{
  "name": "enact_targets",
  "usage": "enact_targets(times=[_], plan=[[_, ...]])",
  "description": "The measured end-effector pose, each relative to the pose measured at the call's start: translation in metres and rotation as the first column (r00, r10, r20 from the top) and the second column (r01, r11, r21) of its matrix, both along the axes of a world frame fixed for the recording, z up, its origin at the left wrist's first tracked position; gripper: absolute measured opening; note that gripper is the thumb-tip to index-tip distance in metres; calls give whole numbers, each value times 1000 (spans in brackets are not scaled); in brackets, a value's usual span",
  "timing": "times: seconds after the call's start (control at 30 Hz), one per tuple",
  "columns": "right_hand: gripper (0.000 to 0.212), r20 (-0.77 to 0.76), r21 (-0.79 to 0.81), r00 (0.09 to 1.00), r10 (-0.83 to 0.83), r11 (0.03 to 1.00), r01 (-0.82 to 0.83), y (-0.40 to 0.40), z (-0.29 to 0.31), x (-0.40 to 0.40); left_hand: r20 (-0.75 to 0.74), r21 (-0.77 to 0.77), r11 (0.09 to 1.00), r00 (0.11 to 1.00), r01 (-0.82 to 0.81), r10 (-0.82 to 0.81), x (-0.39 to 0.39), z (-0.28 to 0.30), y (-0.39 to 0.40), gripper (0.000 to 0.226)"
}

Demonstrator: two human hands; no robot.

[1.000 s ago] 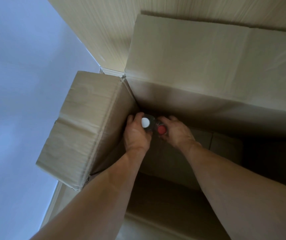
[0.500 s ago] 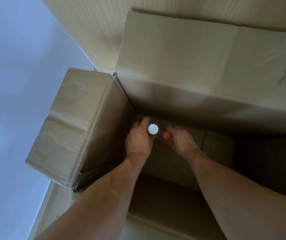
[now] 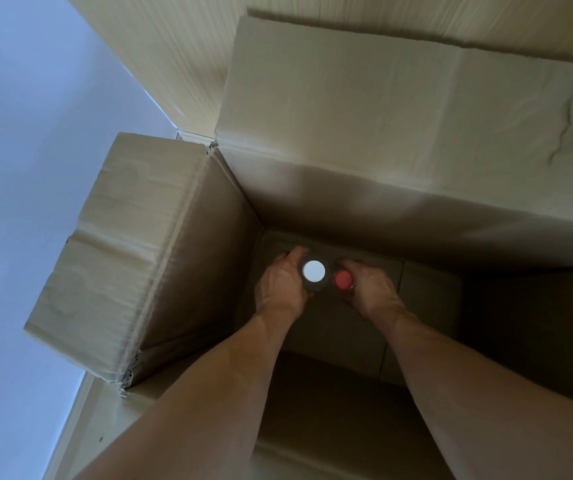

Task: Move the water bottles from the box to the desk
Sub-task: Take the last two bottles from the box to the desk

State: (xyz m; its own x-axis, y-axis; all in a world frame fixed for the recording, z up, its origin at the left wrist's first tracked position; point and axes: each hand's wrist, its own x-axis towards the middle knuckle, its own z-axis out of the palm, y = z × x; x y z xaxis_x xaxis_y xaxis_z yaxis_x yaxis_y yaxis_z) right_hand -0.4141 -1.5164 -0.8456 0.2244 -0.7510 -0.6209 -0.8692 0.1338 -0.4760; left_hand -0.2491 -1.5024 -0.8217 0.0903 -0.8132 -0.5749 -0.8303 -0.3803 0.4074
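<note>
A: Your left hand is deep inside the cardboard box, with the fingers curled around the white-capped bottle. Why do you hold it on the body and not on the cap?

B: I think the grip on the body is safer for you. The bottle stands upright, so you see only its cap from above, and a round wet body can slip if you pinch only the top.

A: And your right hand?

B: It does the same just beside the left one. Its fingers wrap around the red-capped bottle. The two bottles are almost touching each other, between your two hands.

A: Where are they in the box?

B: Beyond your hands is the far wall, and to the left of your left hand is the side wall, so the bottles are near that corner, on the bottom or just above it; I cannot tell which. The open flap stands up behind the far wall.

A: The desk?

B: It is not visible. My judgement: both bottles must first go straight up, past the walls, before you turn to it.
</note>
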Motion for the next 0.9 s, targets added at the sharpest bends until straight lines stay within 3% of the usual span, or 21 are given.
enact_targets(times=[0.17,0.27,0.37,0.53,0.9], plan=[[69,50,34,997,-58,998,57,1,23,-8,-102,-10,999,994,-41,40,5,21,1,69],[65,169,74,973,-160,986,149,-1,57,-16,-196,2,999,979,-52,52,10,56,0,54],[57,250,135,940,-232,970,203,-9,103,-22,-286,6,998,957,-56,55,15,102,-6,52],[46,348,208,896,-277,954,215,-30,208,-36,-408,-36,993,909,-110,86,18,201,-23,57],[27,539,125,778,-322,944,304,-49,487,-50,-483,-182,971,875,-153,48,5,473,-49,51]])
